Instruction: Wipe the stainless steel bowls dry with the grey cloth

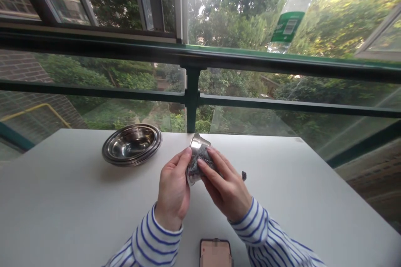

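A small shiny metal cup (197, 142) with what looks like a pouring lip is held tilted above the middle of the white table. My left hand (173, 187) grips its left side, thumb along the wall. In my right hand (227, 183) is a dark grey cloth (204, 153), pressed by the fingers against the cup's side. A small dark piece, perhaps a corner of that cloth, shows beyond the right hand. Part of the cup is hidden by the fingers and cloth.
Nested metal bowls (131, 146) stand on the white table (78, 217), left of my hands. A phone (215, 254) lies at the near edge. Behind the table runs a dark green railing (125, 52), with a clear green-labelled bottle (290, 25) upon it.
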The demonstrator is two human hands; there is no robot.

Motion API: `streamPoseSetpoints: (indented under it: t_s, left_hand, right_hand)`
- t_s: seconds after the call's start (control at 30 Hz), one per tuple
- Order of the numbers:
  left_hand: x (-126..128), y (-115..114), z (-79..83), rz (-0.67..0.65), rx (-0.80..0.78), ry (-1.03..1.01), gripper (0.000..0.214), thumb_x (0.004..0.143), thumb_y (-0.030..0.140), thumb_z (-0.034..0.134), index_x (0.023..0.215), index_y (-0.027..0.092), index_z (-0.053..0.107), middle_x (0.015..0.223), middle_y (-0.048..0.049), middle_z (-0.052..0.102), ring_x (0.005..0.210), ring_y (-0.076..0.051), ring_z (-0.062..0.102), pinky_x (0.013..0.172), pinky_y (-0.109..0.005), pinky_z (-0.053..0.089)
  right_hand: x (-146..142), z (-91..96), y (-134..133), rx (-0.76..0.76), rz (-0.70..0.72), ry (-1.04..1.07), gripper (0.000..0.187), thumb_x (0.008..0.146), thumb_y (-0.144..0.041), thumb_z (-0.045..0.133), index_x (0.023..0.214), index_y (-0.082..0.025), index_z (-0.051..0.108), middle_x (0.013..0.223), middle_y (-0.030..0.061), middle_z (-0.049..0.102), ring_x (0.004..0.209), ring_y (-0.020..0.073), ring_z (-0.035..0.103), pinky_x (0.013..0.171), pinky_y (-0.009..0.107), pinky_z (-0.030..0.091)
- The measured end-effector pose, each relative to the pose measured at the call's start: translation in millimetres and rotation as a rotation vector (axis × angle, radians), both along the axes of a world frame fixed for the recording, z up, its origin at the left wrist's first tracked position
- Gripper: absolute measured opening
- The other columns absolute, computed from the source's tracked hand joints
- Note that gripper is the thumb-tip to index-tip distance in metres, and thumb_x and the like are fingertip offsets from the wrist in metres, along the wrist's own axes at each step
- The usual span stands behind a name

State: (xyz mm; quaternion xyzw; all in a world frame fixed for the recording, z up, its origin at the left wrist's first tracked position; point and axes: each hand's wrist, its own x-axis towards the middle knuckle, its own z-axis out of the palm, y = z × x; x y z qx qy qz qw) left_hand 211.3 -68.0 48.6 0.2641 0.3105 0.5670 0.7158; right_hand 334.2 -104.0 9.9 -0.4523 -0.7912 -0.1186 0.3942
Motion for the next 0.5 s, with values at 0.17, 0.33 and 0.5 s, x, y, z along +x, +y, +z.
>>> streamPoseSetpoints:
  t_s: [0.17,0.33,0.5]
  left_hand:
    - [0.4,-0.1,-0.7,-0.001,-0.018,0.029,0.016,0.075,0.023,0.062,0.083,0.010,0.067,0.071,-0.0036,0.069,0.066,-0.011,0.062,0.063,-0.019,0.047]
    - [0.5,-1.3,-0.9,-0.010,-0.015,0.036,0.015,0.075,0.023,0.062,0.083,0.010,0.068,0.070,-0.0031,0.068,0.064,-0.010,0.061,0.062,-0.018,0.048]
    - [-1.3,-0.9,-0.7,-0.022,-0.052,0.055,0.013,0.073,0.023,0.063,0.076,0.011,0.068,0.064,-0.0022,0.067,0.056,-0.008,0.059,0.052,-0.016,0.045]
  right_hand:
    - [3.5,2.6,3.8,0.032,-0.040,-0.070,0.038,0.083,-0.014,0.051,0.120,-0.018,0.052,0.128,0.0140,0.048,0.118,0.0275,0.043,0.090,0.044,0.046]
    - [6.3,8.5,2.8,0.030,-0.050,-0.070,0.036,0.084,-0.015,0.049,0.119,-0.018,0.053,0.127,0.0120,0.050,0.116,0.0255,0.044,0.089,0.042,0.046]
    - [5.2,3.7,-1.6,0.062,0.004,-0.170,0.033,0.081,-0.015,0.053,0.114,-0.021,0.057,0.125,0.0070,0.053,0.116,0.0282,0.042,0.087,0.044,0.045]
